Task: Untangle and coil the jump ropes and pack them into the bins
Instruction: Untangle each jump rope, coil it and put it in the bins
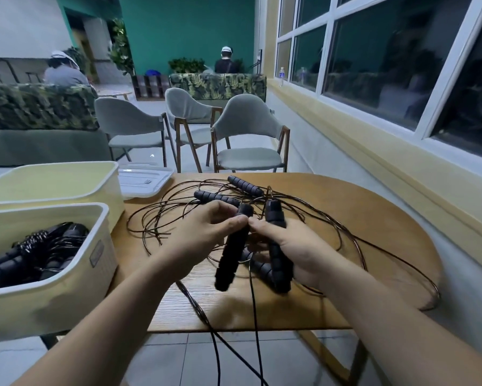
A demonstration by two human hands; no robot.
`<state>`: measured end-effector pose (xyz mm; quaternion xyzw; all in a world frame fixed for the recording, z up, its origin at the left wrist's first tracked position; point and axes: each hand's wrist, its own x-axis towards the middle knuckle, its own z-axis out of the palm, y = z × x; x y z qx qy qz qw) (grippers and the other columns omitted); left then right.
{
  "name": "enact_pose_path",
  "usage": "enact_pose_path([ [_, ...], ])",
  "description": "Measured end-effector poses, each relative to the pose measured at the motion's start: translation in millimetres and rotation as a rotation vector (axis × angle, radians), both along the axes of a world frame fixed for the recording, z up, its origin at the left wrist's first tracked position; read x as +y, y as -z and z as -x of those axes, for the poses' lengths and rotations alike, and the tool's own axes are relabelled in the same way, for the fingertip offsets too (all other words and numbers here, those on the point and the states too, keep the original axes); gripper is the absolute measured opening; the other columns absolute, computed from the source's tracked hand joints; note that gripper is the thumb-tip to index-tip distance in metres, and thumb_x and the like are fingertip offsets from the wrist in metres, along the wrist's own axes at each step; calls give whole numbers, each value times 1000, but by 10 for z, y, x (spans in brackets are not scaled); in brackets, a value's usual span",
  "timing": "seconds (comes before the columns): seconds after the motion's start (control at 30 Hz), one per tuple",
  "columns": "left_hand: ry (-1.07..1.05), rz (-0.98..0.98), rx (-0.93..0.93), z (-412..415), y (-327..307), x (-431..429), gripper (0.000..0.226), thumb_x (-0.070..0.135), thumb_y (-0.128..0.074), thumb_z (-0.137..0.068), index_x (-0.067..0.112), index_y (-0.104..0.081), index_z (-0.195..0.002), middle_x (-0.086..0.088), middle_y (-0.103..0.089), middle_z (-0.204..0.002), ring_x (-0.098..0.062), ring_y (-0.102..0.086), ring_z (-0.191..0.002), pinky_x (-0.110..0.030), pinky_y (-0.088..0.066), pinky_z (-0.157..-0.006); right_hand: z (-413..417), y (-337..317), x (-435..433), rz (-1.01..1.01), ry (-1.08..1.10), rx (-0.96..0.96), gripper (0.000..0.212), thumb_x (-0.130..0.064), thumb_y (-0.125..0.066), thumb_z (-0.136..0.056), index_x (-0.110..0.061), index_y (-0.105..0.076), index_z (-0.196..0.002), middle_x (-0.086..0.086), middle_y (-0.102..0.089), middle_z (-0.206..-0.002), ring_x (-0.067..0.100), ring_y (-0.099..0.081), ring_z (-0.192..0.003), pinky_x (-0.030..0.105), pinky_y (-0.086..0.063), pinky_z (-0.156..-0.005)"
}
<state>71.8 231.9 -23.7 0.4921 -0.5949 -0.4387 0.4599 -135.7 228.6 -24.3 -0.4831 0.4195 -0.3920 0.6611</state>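
Observation:
Tangled thin dark jump ropes [162, 218] lie spread on the wooden table [373, 218]. My left hand [203, 235] pinches the top of one black foam handle [230, 260], which hangs tilted above the table. My right hand [292, 246] grips a second black handle [277, 246], held upright beside the first. A third handle [258, 267] lies under them. Two more handles [214, 196] [245, 185] rest on the rope pile farther back. The near cream bin [75, 277] at the left holds several coiled ropes [39, 249]. Behind it stands a second cream bin [67, 176].
A white lid [142, 179] lies on the table behind the bins. Rope ends hang off the table's near edge toward the tiled floor [178, 358]. Three grey chairs [248, 135] stand beyond the table. A window wall runs along the right. Two people sit far back.

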Motion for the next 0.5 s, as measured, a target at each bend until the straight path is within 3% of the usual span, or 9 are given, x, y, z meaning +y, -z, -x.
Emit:
enact_pose_path([
  [0.03,-12,8,12,21,-11,9,28,31,-80,-94,14,-72,-114,-7,-80,-107,-23,-76,-98,-44,-57,-84,-7,-6,37,-21,-8,-13,32,-34,-76,-99,-11,-76,-122,21,-78,-119,35,-78,-106,51,-60,-96],
  [0.1,-40,23,33,65,-29,32,23,30,-79,-93,14,-73,-110,-5,-81,-101,-16,-75,-91,-38,-56,-82,-30,-38,98,-36,-12,-38,39,-39,-73,-99,-9,-72,-125,22,-78,-119,35,-78,-105,46,-65,-87],
  [0.17,-76,32,67,116,-32,43,26,34,-80,-91,15,-74,-106,-6,-80,-98,-18,-74,-90,-48,-58,-85,-61,-62,149,-25,-3,-84,41,-42,-71,-100,-9,-71,-125,22,-78,-118,31,-79,-98,37,-64,-76],
  [0.23,-113,37,117,177,-19,49,27,38,-81,-90,16,-75,-105,-6,-80,-97,-20,-74,-92,-52,-59,-89,-89,-55,188,-21,6,-112,42,-44,-69,-100,-9,-72,-123,19,-80,-115,30,-80,-98,37,-65,-80],
  [0.4,-184,101,186,348,-4,109,27,38,-80,-91,16,-72,-105,-3,-78,-93,-10,-73,-84,-21,-54,-67,-198,37,251,-44,7,-159,47,-50,-68,-99,-12,-71,-127,12,-81,-117,25,-78,-110,41,-61,-93],
  [0.5,-215,114,191,394,7,118,27,38,-80,-92,15,-71,-101,-5,-78,-91,-15,-73,-84,-28,-55,-70,-255,80,272,-54,50,-213,49,-48,-70,-98,-8,-73,-125,18,-79,-119,30,-77,-111,46,-58,-103],
])
